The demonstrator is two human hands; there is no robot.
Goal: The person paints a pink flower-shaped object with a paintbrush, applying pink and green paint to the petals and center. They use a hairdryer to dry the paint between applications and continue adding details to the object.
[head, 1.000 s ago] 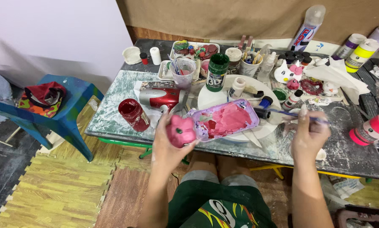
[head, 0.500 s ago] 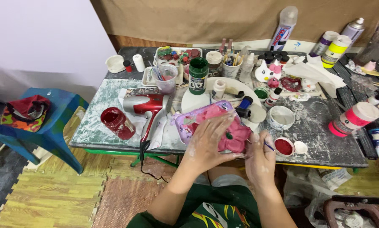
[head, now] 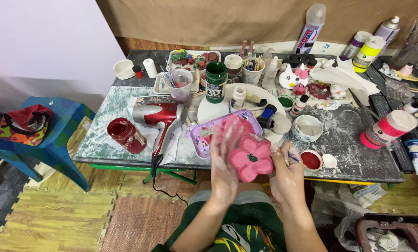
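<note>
A pink flower-shaped piece [head: 251,158] with a small green centre was held between the two hands, above the near edge of the table [head: 358,140], painted face turned up toward the camera.

The left hand [head: 225,161] was set against the piece's left side, fingers [head: 227,135] stretched nearly straight and pointing away from the body, only loosely curved; the piece was steadied by the palm and thumb side rather than gripped tight. How much of the underside was covered could not be told.

The right hand [head: 286,170] was closed round the piece's right edge, and a thin paintbrush [head: 293,158] was pinched in the same fingers, its tip sticking out to the right. The piece lay between the palms, roughly as wide as it was long, so no clear long axis was made out. Both hands were in contact; the left was placed further over the face.

Just beyond the hands a purple tray [head: 204,135] smeared with pink paint was seen. A red hair dryer [head: 160,116] lay left of it, beside a dark red jar [head: 125,135]. A small pot of red paint [head: 310,160] stood just right of the right hand, with a white bowl [head: 307,128] behind it. A green-capped paint bottle [head: 216,81] stood further back among brushes and small pots. A blue chair [head: 50,140] stood left of the table.
</note>
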